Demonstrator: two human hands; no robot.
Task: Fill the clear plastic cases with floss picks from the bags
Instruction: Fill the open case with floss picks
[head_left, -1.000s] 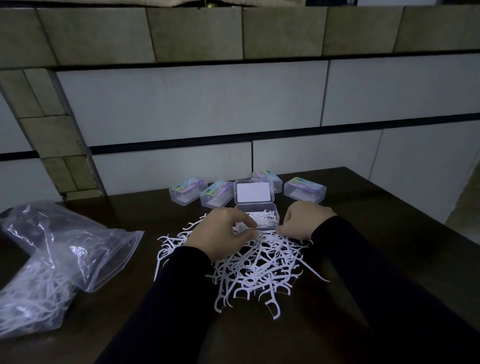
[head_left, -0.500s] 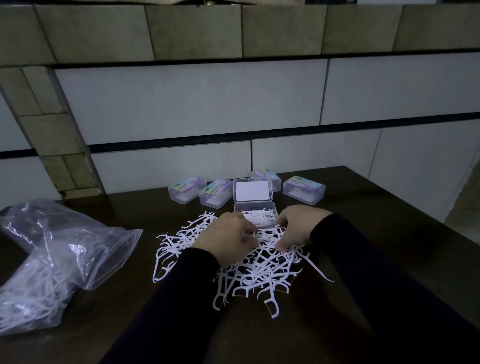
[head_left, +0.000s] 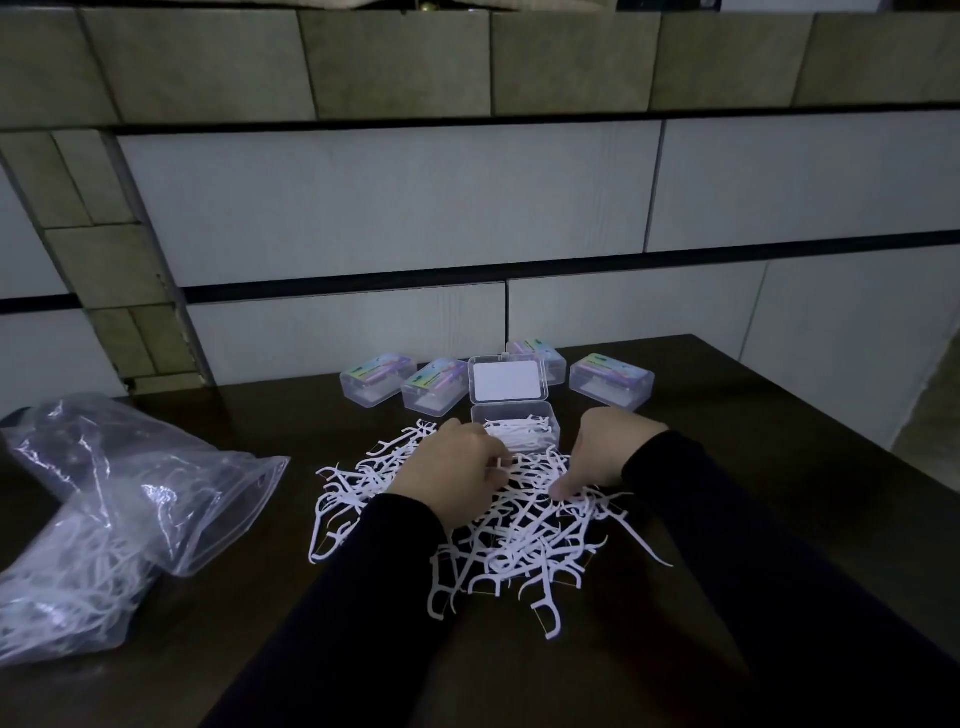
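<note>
We take the open case (head_left: 515, 426) as landmark: lid up with a white insert facing us, base partly filled with white floss picks. Loose floss pick pile (head_left: 498, 535) is spread on the dark tabletop (head_left: 779, 467) directly in front of the open case, on our near side.

Left hand (head_left: 449, 475) sits on the pile just left-front of the open case, fingers (head_left: 496, 467) curled and pinching a pick or a few at the tips. Right hand (head_left: 605, 449) is just right-front of the open case, fingers curled down into the pile; we can't tell whether they actually pinch a pick or only press on them. Both sleeves are dark.

Four closed cases (head_left: 435, 385) with coloured labels stand behind the open case: two to its left, one partly hidden behind the lid, one to its right.

Well left of the open case lie the clear plastic bags (head_left: 130, 514), crumpled, mouth of one facing the pile, picks visible inside the nearer one. Behind everything is a tiled wall (head_left: 389, 208).
</note>
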